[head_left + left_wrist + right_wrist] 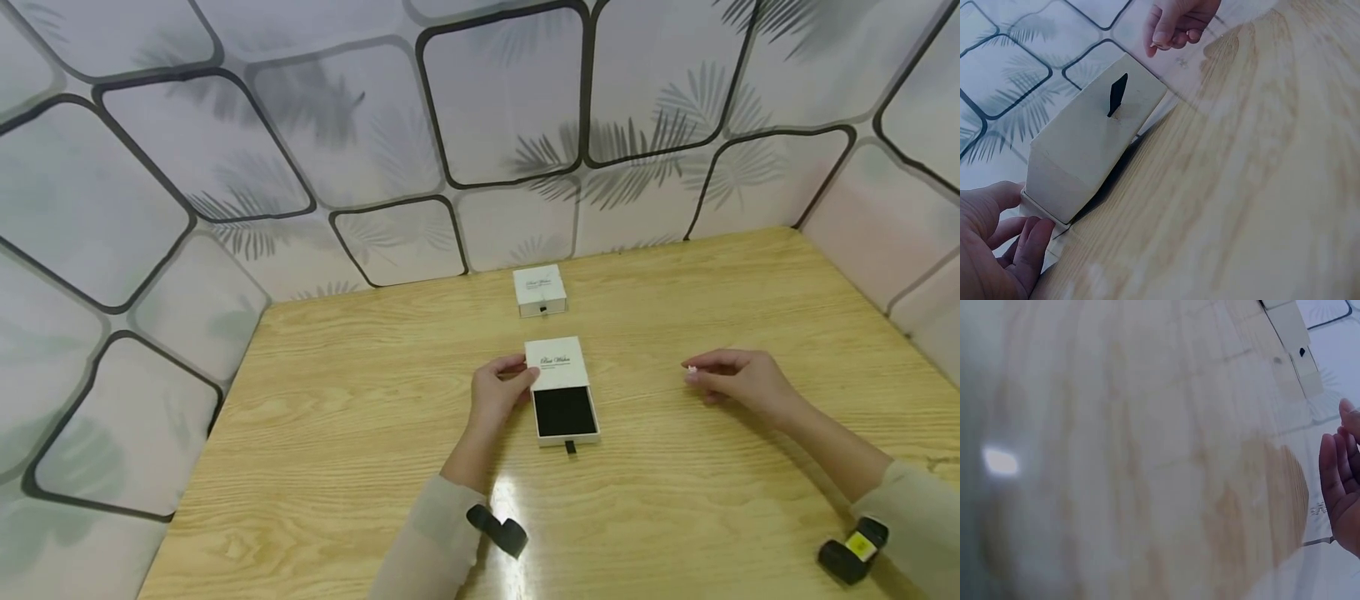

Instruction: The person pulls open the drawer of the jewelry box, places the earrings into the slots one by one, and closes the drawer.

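A white gift box [555, 363] with a drawer slid partly out lies on the table. Black padding [564, 412] lines the drawer, and a black pull tab [1118, 95] sticks out of its front. My left hand [496, 393] grips the left side of the box's outer sleeve, thumb on the top edge and fingers at the side. To the right of the box, my right hand [750, 387] is raised a little over the table. Its thumb and index finger pinch a small whitish object [692, 370], too small to make out its kind.
A second white box [540, 290], smaller and closed, stands behind the first one near the wall. The wooden table [337, 467] meets patterned wall panels at the back and both sides. Black camera mounts [498, 531] are strapped at the sleeves.
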Tool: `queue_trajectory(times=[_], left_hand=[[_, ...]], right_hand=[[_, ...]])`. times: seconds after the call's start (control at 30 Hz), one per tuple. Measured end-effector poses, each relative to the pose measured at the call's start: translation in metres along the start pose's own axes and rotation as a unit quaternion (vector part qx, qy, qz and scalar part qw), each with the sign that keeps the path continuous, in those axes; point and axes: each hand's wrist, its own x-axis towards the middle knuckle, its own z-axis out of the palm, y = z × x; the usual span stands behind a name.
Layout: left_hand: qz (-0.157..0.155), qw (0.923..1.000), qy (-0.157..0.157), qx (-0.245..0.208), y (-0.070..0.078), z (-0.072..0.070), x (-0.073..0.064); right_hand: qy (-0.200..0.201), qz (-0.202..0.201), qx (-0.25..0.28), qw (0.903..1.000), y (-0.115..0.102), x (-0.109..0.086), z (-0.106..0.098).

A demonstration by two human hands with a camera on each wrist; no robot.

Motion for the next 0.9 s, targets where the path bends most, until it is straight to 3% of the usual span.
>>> queue_trajectory(times=[0.23,0.63,0.9], left_hand=[[-0.002,1.0000,0.000,-0.005,-0.001,0.000,0.000],[0.008,0.9997,0.001,0.022,0.001,0.000,0.000],[0.008,0.9998,0.000,0.017,0.000,-0.001,0.001]], right_hand=[[-0.004,-0.007,-0.063,0.9980,-0.007,0.000,0.005],[-0.017,-0.037,-0.048,0.9980,-0.012,0.003,0.011],[-0.029,-0.049,-0.066,0.9962,-0.021,0.008,0.017]])
